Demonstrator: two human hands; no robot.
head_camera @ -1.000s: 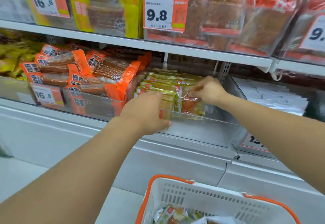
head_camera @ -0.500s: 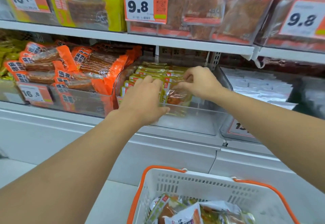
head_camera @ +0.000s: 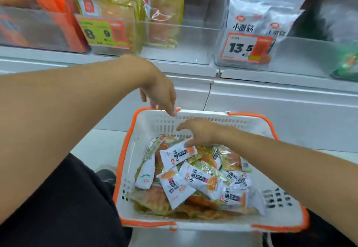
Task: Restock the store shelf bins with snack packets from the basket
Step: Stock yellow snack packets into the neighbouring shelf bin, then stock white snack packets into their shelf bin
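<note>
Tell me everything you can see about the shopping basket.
The basket looks like white plastic with slotted walls and an orange rim. It sits low before the shelf, open, holding a loose pile of snack packets. The right hand reaches inside onto a white packet; the left hand hovers at its far rim.

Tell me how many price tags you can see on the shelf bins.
2. A yellow-and-orange price tag hangs on the clear bin of yellow packets at upper left; a white-and-orange 13.5 tag is on the white-packet bin to its right. Others may lie outside the frame.
</note>
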